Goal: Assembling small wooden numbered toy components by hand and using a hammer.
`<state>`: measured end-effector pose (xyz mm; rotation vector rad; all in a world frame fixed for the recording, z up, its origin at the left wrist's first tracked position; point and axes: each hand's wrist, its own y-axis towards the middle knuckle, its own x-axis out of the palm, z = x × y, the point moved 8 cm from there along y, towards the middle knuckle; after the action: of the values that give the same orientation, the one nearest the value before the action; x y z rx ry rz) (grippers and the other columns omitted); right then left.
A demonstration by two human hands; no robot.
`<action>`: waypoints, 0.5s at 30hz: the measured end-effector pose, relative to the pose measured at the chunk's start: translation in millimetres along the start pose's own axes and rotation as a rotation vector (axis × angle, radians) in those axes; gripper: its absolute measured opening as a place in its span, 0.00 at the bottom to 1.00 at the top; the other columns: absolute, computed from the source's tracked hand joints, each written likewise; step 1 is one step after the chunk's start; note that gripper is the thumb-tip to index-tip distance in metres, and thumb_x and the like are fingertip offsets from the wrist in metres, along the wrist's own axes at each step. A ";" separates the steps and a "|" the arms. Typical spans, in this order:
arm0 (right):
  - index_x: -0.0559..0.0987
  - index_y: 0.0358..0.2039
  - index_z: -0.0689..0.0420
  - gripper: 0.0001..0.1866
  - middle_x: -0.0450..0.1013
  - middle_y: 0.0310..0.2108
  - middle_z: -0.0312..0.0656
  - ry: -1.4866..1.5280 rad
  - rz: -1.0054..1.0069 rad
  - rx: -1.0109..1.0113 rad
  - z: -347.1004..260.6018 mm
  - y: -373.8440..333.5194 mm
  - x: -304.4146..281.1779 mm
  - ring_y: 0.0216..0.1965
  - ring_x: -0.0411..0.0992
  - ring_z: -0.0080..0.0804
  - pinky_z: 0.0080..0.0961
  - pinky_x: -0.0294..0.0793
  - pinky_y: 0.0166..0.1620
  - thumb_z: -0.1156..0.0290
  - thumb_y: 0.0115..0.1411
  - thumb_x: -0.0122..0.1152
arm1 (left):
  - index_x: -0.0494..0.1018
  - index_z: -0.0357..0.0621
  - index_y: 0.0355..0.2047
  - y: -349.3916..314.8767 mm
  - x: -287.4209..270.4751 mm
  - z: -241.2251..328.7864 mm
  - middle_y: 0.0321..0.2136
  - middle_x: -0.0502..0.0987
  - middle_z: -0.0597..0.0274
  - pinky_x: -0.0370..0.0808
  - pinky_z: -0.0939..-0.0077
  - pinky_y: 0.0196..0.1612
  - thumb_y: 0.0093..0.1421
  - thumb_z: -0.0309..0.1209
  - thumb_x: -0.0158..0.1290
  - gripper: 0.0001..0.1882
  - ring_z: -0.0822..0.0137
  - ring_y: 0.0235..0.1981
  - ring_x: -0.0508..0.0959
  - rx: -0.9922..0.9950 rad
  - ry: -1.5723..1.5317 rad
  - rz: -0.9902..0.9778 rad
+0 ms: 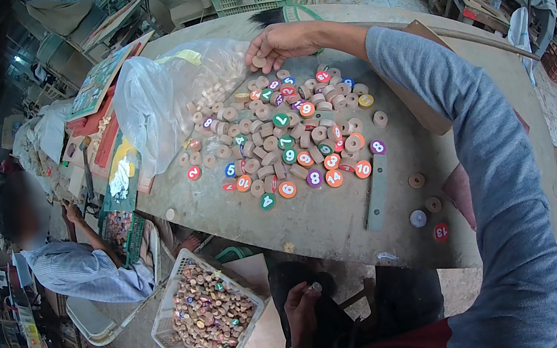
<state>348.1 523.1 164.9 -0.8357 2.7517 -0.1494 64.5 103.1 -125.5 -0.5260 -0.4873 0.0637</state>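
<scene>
My right hand (286, 40) reaches to the far side of the table, pinching a plain round wooden disc (259, 62) between thumb and fingers. Just below it spreads a pile of wooden discs (264, 131), some bare and some with coloured, numbered faces, such as a green one (281, 120) and an orange one (334, 178). Low over my lap, my left hand (301, 310) is closed on a small pale disc (316, 287), held at the fingertips. A clear plastic bag (149, 92) with more small wooden pieces lies left of my right hand.
A flat metal bar (377, 191) and several loose discs (433, 204) lie on the table's right part. Below the table's left edge stands a white basket (161, 323) full of discs. Another person (89, 266) sits at the left beside a green crate (123, 249).
</scene>
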 end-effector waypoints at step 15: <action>0.78 0.41 0.60 0.09 0.76 0.28 0.34 -0.062 0.199 -0.113 -5.9 -0.1 -6.3 0.23 0.67 0.17 0.17 0.66 0.27 0.72 0.63 0.53 | 0.72 0.36 0.46 -0.6 -4.1 -5.3 0.33 0.78 0.60 0.76 0.73 0.45 0.59 0.23 0.57 0.14 0.68 0.35 0.79 0.000 -0.014 -0.011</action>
<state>351.6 526.7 172.0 -0.5773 2.7844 0.0704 63.3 99.3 -130.9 -0.5228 -0.5038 0.0574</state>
